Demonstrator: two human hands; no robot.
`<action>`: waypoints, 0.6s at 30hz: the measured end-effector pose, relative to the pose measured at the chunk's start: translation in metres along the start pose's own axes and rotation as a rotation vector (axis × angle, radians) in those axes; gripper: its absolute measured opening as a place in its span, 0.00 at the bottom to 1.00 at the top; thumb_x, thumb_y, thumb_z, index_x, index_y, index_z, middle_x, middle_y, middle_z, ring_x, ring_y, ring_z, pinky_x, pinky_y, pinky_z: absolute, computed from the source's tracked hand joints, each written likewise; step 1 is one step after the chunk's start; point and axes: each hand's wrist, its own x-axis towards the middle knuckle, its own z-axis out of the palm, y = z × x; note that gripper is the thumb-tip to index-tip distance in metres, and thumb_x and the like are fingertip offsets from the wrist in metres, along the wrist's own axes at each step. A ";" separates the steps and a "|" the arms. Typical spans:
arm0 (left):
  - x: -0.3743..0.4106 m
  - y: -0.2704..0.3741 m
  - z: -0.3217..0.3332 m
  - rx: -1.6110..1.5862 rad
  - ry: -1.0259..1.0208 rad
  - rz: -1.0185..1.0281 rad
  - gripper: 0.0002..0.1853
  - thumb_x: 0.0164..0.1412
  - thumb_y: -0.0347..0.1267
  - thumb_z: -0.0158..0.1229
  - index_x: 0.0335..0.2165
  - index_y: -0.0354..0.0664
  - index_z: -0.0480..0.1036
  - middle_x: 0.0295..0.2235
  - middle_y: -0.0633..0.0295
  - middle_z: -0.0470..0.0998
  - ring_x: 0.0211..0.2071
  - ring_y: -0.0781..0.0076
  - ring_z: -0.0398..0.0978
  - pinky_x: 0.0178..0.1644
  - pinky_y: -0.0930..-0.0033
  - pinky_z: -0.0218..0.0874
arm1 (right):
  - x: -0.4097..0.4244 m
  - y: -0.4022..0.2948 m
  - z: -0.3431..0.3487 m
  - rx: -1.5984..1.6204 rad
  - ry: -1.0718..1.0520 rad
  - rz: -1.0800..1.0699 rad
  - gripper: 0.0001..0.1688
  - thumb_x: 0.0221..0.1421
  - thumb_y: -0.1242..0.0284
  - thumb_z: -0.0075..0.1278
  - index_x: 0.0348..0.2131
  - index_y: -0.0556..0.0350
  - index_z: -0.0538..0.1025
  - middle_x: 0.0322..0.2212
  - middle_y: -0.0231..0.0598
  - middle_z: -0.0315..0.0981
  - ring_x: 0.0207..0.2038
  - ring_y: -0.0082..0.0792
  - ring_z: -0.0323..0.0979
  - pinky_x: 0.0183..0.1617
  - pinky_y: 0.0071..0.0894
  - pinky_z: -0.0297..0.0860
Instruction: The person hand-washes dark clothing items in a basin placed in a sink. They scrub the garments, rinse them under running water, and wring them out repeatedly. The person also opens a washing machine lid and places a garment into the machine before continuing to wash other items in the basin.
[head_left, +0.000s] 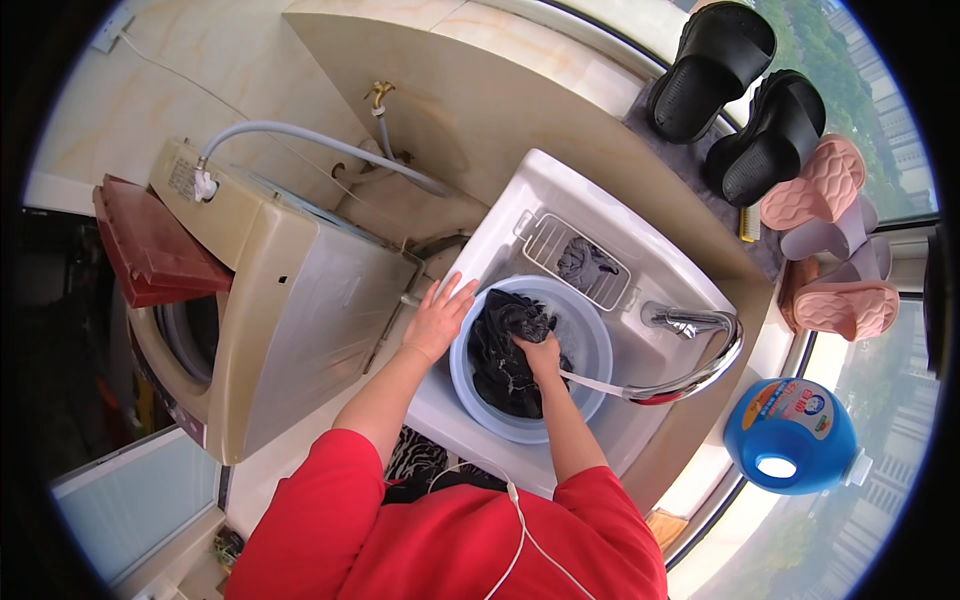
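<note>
A light blue plastic basin (459, 367) stands in a white sink (600, 196). Wet black clothing (504, 364) lies in it, with some suds at the water's edge. My right hand (540, 354) grips a bunched part of this clothing. My left hand (441, 319) rests with spread fingers by the basin's left rim and the sink edge, holding nothing. From the chrome faucet (712, 367) a stream of water runs towards the basin, beside my right wrist. Behind the basin, a wire rack (537, 247) holds a crumpled grey cloth (585, 262).
A top-loading washing machine (307, 330) with its reddish lid (161, 247) raised stands left. Its grey hose (300, 133) runs towards the wall. On the window ledge are black slides (709, 75), pink slippers (847, 309), a brush (749, 223) and a blue detergent jug (787, 435).
</note>
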 end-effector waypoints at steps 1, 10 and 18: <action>-0.001 0.002 0.001 0.001 -0.004 -0.003 0.24 0.56 0.33 0.53 0.53 0.47 0.67 0.63 0.69 0.53 0.65 0.60 0.45 0.66 0.53 0.42 | -0.018 -0.002 -0.012 0.114 -0.069 0.111 0.33 0.41 0.66 0.65 0.46 0.61 0.72 0.37 0.48 0.77 0.39 0.45 0.76 0.46 0.40 0.70; 0.000 0.004 -0.003 -0.053 0.009 -0.015 0.22 0.56 0.33 0.54 0.51 0.47 0.69 0.63 0.70 0.53 0.65 0.60 0.45 0.66 0.53 0.43 | -0.077 0.014 -0.097 -0.173 -0.265 -0.339 0.37 0.54 0.58 0.55 0.61 0.35 0.62 0.57 0.53 0.59 0.59 0.55 0.57 0.63 0.44 0.53; 0.002 0.002 -0.006 -0.062 -0.016 -0.009 0.24 0.55 0.32 0.54 0.52 0.47 0.67 0.64 0.70 0.51 0.66 0.61 0.44 0.66 0.53 0.42 | 0.036 0.008 -0.007 -0.643 -0.107 -0.270 0.41 0.44 0.66 0.61 0.58 0.38 0.64 0.49 0.56 0.66 0.51 0.59 0.65 0.54 0.52 0.64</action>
